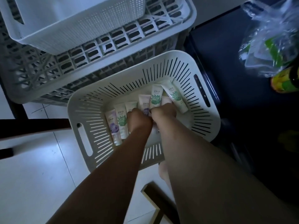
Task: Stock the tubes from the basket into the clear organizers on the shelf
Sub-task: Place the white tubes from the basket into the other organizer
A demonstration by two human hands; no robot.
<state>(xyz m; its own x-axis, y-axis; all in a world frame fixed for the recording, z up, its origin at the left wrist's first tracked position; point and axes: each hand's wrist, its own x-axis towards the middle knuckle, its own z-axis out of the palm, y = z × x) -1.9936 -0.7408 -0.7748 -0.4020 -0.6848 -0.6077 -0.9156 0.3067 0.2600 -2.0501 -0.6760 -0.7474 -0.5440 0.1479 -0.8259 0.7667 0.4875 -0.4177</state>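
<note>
A white slotted basket (97,110) is set on the tiled floor (40,167), and the tubes (121,122) are laid across its bottom. Green-printed and purple-printed ones lie side by side, and two green ones are leaned toward the basket's far right corner. Both forearms are reached down into the basket. The left hand (139,120) is placed on the middle of the row, knuckles up and fingers curled down among the tubes. The right hand (163,113) is held just beside it, curled likewise over the near ends of a green tube (156,97) and a pale pink tube (166,100). The fingertips are hidden, so whether any tube is actually gripped cannot be told. Behind the basket grey lattice crates (113,39) are stacked, with a perforated white bin (72,21) on top. To the basket's right a dark cabinet (226,54) is seen — a clear plastic bag (271,38) lies upon it.
</note>
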